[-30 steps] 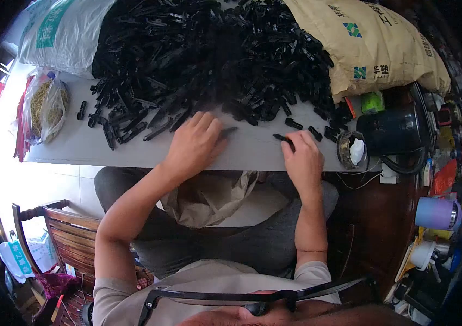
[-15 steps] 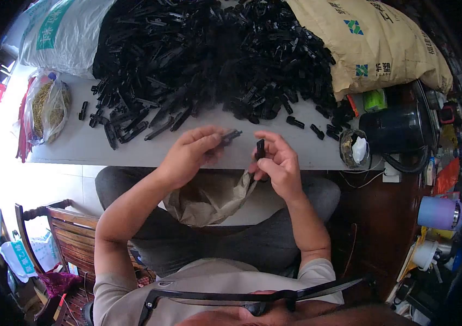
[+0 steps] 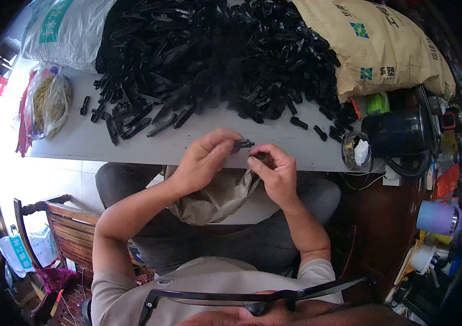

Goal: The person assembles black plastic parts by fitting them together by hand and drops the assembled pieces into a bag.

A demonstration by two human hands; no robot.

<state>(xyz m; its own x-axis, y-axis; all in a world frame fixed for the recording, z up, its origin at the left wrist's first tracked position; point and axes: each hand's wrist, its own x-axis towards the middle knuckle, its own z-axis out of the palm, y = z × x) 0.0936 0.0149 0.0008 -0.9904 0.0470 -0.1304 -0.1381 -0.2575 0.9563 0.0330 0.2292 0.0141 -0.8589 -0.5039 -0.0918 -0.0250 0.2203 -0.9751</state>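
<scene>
Between the thumb and fingers of my left hand point(image 3: 207, 158) is a black plastic part point(image 3: 243, 144), its narrow end pointing right. My right hand point(image 3: 275, 173) pinches a second small black plastic part point(image 3: 261, 156), mostly covered by the fingers. The two hands are close together above the table's near edge, the parts a short gap apart. Under them, an open tan bag point(image 3: 203, 206) lies across my lap. A large heap of black plastic parts point(image 3: 209, 60) covers the back of the table point(image 3: 149, 149), with several loose pieces along its front.
A tan printed sack point(image 3: 388, 49) lies back right and a white plastic sack point(image 3: 70, 38) back left. At left is a clear bag of dried plant matter point(image 3: 51, 103). A black container point(image 3: 391, 130) and a jar point(image 3: 349, 152) stand at right. A wooden chair point(image 3: 70, 231) is lower left.
My two hands have drawn closer together. The part in my right hand has turned from upright to mostly hidden, and the left hand's part has shifted slightly right and down.
</scene>
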